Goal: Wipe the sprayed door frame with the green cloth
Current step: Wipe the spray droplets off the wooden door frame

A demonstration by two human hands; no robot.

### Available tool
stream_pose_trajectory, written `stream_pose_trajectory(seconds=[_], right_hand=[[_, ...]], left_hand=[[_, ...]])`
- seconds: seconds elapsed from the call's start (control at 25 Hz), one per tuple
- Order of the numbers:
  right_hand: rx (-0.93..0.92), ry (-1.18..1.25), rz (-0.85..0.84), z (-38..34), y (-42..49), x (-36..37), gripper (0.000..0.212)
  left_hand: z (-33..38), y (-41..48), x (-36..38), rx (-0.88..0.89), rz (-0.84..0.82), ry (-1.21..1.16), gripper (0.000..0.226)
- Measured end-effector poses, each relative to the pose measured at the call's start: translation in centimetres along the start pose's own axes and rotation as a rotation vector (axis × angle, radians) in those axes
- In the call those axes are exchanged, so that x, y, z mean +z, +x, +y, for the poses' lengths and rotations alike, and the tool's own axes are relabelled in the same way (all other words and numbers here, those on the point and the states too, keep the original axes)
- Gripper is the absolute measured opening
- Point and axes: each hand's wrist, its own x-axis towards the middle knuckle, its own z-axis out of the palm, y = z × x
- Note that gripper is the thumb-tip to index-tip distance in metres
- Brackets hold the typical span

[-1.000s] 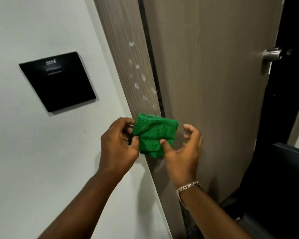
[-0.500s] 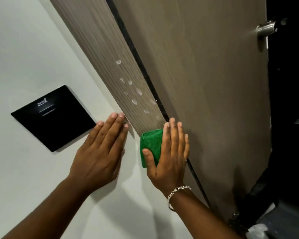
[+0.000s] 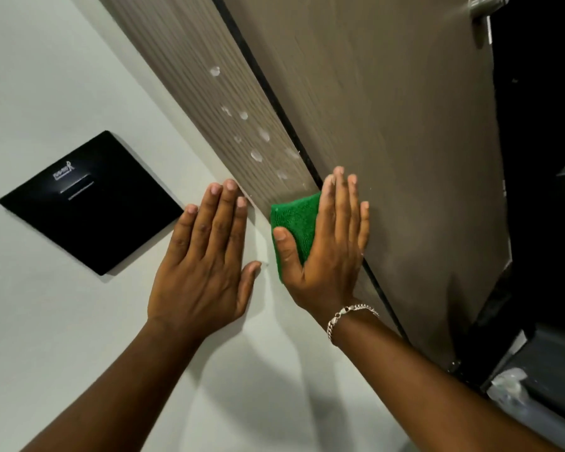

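Green cloth [image 3: 294, 220], folded, pinned flat against wood-grain door frame [image 3: 209, 93] beneath right hand [image 3: 327, 256]; palm spread wide, fingers straight, thumb laid over cloth's lower left part, fingertips reaching past black gap onto brown door [image 3: 388, 125]. White spray droplets [image 3: 256, 154] scattered up frame just above cloth, unwiped. Left hand [image 3: 206, 265] open and flat on pale wall [image 3: 62, 321], fingers together, holding nothing, fingertips just beside frame's edge. Silver bracelet [image 3: 349, 316] at right wrist. Black wall panel [image 3: 88, 200] left of left hand. Metal door handle [image 3: 480, 4] at top right.
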Motion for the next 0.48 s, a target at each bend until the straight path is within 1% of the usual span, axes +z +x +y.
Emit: stream_pose_trajectory(seconds=[0.12, 0.16, 0.28, 0.32, 0.4, 0.44, 0.48], right_hand=[[-0.173, -0.052, -0.056, 1.3, -0.8, -0.7, 0.084], [-0.177, -0.053, -0.055, 1.5, -0.7, -0.9, 0.085], [-0.107, 0.006, 0.028, 0.4, 1.4, -0.1, 0.084], [-0.153, -0.002, 0.028, 0.3, 1.5, 0.1, 0.083], [-0.305, -0.077, -0.017, 1.4, 0.9, -0.5, 0.083], [-0.326, -0.089, -0.045, 2.1, 0.9, -1.0, 0.084], [-0.302, -0.078, -0.053, 2.3, 1.4, -1.2, 0.085]], left_hand=[[0.1, -0.1, -0.1, -0.001, 0.001, -0.028, 0.081], [0.1, -0.2, -0.1, 0.0, 0.004, -0.032, 0.081], [0.1, -0.2, 0.0, 0.008, 0.021, -0.039, 0.081], [0.1, -0.1, 0.1, 0.008, 0.024, -0.043, 0.081], [0.0, 0.0, 0.1, 0.008, 0.018, -0.051, 0.081], [0.1, -0.1, 0.2, 0.006, 0.016, -0.049, 0.081], [0.1, -0.2, 0.2, 0.003, 0.016, -0.049, 0.081]])
